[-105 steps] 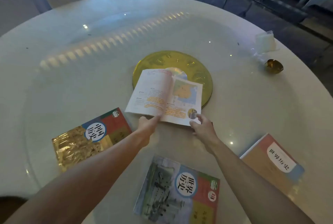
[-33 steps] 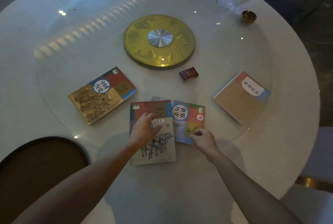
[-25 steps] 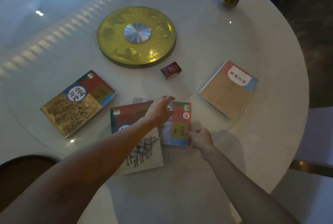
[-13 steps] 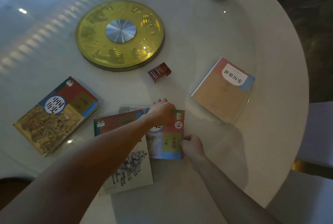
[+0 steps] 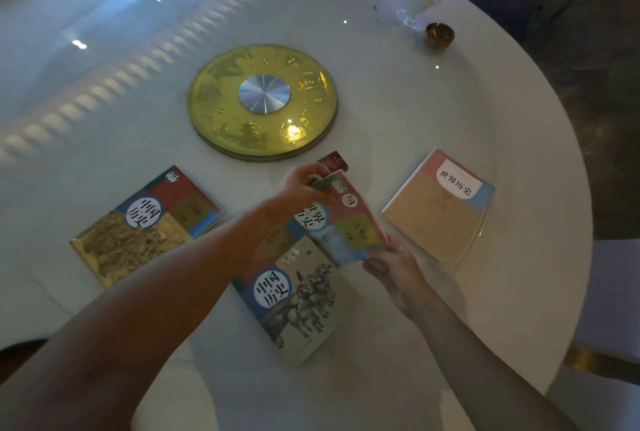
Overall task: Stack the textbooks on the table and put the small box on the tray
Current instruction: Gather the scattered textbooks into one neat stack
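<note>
Between both hands, left hand (image 5: 299,184) and right hand (image 5: 393,266) fingers pinch opposite ends of a tilted textbook (image 5: 341,219) above the horse book (image 5: 298,292), its far corner near the small box (image 5: 334,163), which it may knock.

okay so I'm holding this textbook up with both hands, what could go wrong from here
The lifted textbook is tilted and pinched only at two corners by your left hand and right hand, so it could slip. The small red box sits just beyond its far edge and might get knocked. The horse-cover book below lies askew, so a stack on it may end up crooked.
</note>
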The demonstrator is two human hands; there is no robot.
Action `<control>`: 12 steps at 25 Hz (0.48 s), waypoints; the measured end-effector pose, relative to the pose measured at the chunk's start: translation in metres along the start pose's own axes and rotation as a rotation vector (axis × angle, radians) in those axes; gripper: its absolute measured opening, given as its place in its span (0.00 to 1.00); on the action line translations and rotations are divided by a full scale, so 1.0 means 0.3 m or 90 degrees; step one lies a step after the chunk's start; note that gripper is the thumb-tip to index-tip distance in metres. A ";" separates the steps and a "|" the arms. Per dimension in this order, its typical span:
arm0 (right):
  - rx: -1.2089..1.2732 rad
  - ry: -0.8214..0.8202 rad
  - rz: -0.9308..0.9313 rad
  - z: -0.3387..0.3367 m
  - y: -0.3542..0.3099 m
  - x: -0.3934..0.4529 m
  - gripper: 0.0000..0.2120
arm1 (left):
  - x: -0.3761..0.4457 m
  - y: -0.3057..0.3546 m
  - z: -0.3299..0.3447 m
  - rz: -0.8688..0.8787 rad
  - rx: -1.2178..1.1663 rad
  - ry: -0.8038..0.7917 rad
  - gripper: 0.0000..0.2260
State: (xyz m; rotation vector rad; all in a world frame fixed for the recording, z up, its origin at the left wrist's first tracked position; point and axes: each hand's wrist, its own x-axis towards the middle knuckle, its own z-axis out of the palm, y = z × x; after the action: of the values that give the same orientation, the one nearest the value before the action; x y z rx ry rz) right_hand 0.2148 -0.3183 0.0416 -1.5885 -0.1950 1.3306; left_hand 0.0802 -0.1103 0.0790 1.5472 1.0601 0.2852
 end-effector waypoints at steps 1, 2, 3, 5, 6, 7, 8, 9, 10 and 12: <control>0.012 0.013 -0.012 0.030 -0.014 -0.007 0.11 | -0.025 0.008 -0.027 0.007 -0.024 0.020 0.15; 0.024 0.034 -0.034 0.048 -0.036 -0.008 0.11 | -0.040 0.021 -0.045 0.016 -0.049 0.047 0.15; 0.037 0.050 -0.060 0.064 -0.063 -0.008 0.11 | -0.056 0.033 -0.060 0.029 -0.074 0.077 0.15; 0.046 0.063 -0.117 0.101 -0.133 -0.012 0.12 | -0.089 0.063 -0.099 0.052 -0.140 0.118 0.15; 0.044 0.070 -0.147 0.117 -0.167 -0.015 0.11 | -0.106 0.080 -0.117 0.063 -0.177 0.124 0.15; 0.040 0.077 -0.177 0.131 -0.202 -0.017 0.10 | -0.122 0.097 -0.134 0.077 -0.210 0.126 0.14; 0.036 0.074 -0.211 0.150 -0.243 -0.026 0.08 | -0.141 0.117 -0.151 0.091 -0.239 0.128 0.14; 0.023 0.066 -0.248 0.170 -0.288 -0.036 0.07 | -0.159 0.138 -0.165 0.102 -0.269 0.133 0.14; 0.003 0.057 -0.284 0.188 -0.333 -0.045 0.07 | -0.179 0.158 -0.178 0.111 -0.291 0.140 0.13; -0.044 0.061 -0.340 0.228 -0.422 -0.064 0.05 | -0.227 0.189 -0.206 0.132 -0.323 0.155 0.14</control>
State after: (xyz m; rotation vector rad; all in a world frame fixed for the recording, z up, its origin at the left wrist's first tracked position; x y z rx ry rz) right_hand 0.2095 -0.2315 0.1577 -1.5121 -0.5683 0.8390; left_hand 0.0256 -0.1150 0.1721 1.1770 0.9185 0.8367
